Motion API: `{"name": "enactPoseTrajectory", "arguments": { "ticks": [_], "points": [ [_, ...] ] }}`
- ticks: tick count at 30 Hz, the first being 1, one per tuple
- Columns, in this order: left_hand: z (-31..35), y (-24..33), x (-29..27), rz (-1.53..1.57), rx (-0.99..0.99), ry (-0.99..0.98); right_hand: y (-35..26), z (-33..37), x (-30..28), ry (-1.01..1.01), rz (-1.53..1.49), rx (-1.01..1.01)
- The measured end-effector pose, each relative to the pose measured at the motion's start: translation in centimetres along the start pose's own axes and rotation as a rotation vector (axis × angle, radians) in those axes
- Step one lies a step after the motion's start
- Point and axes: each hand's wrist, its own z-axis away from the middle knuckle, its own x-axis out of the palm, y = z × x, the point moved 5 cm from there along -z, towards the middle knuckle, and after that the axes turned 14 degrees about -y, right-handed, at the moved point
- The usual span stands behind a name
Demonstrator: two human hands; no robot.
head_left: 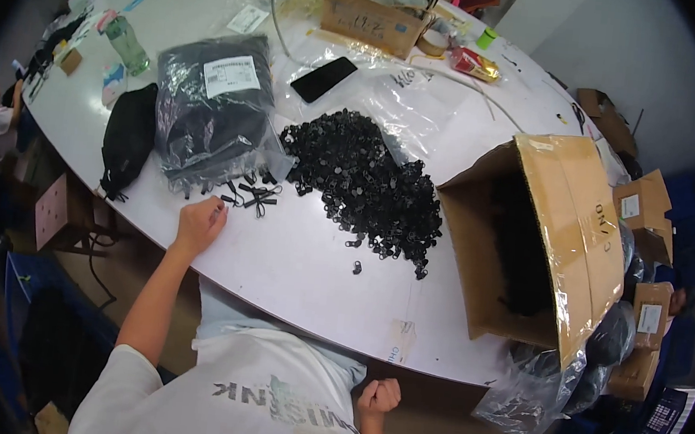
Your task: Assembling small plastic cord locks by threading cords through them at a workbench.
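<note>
My left hand (201, 224) rests on the white table (300, 275) near its front edge, fingers curled closed; whatever they hold, if anything, is hidden. Just beyond it lie several short black cord zipper pulls (255, 198). My right hand (380, 396) hangs by my body, in front of the table edge, loosely fisted, with nothing showing in it. In the middle of the table spreads a large heap of small black plastic pieces (367, 185); one loose piece (357, 266) lies in front. A clear plastic bag (214, 125) packed with black goods stands to the heap's left.
An open cardboard box (567, 238) lies on its side at the right, dark inside. A black pouch (129, 137), a green bottle (127, 45), a black phone (323, 79) and another cardboard box (370, 22) are farther back. Bagged goods and cartons (646, 204) crowd the right side.
</note>
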Motion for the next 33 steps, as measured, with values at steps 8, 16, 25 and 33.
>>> {"name": "enactPoseTrajectory", "arguments": {
  "ticks": [8, 16, 25, 33],
  "points": [
    [2.1, -1.0, -1.4, 0.134, 0.027, 0.036, -9.3, -18.0, -5.5, 0.169, 0.096, -0.317],
    [1.1, -2.5, -1.8, 0.264, -0.054, 0.095, -14.5, -27.3, 4.7, -0.311, 0.19, -0.303],
    [2.9, -2.4, -3.3, -0.011, -0.175, 0.356, -19.0, -26.3, 20.0, -0.727, 0.302, -0.344],
    [3.5, -1.0, -4.2, 0.006, -0.031, 0.201, -19.8, -25.5, 23.6, -0.731, 0.147, -0.435]
  ]
}}
